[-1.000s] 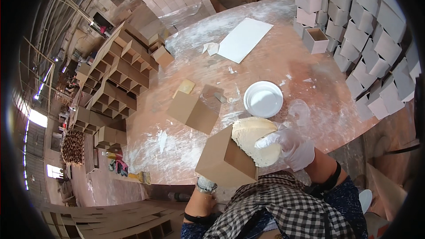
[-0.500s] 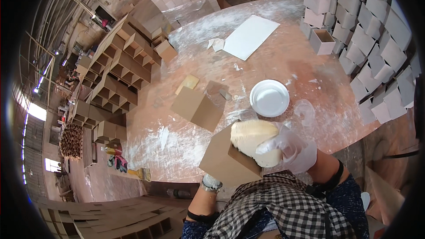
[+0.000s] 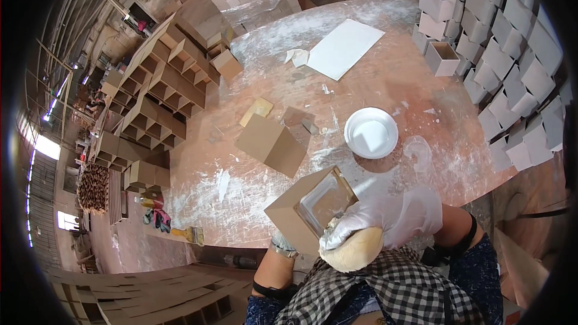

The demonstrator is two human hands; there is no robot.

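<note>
A brown cardboard box (image 3: 290, 208) is tilted in front of me, with wet white smears on the end that faces up. My left hand (image 3: 284, 244), in a knitted glove, holds the box from below; its fingers are hidden behind the cardboard. My right hand (image 3: 367, 222), in a loose clear plastic glove, grips a thick cream sponge (image 3: 354, 251) at the box's near right edge. Beyond them stands a white bowl (image 3: 371, 133) with white stuff in it. Another brown box (image 3: 271, 144) lies to its left on the smeared table (image 3: 241, 216).
Stacked brown boxes (image 3: 156, 96) line the left side, and grey-white boxes (image 3: 494, 54) rise at the right. A white sheet (image 3: 346, 49) lies far back. A brush (image 3: 189, 235) rests at the near left edge. A crumpled plastic glove (image 3: 416, 153) is right of the bowl.
My right hand has drawn the sponge toward me, off the upper part of the box end, baring its wet surface. The box has shifted slightly left.
</note>
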